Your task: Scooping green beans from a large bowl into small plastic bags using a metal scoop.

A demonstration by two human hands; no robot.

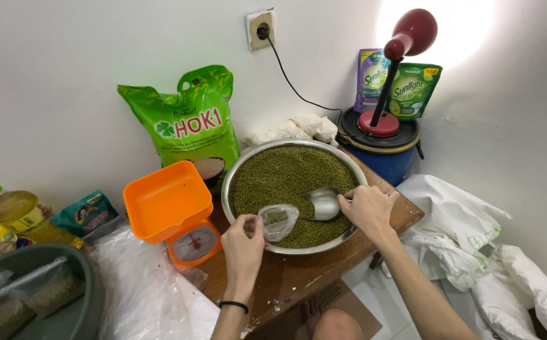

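I'm at the filling step: my left hand pinches a small clear bag open over the bowl of green beans, a few beans already inside. My right hand grips the metal scoop, its mouth just beside the bag. I judge the next move needs the scoop tipped squarely into the opening, or beans spill.
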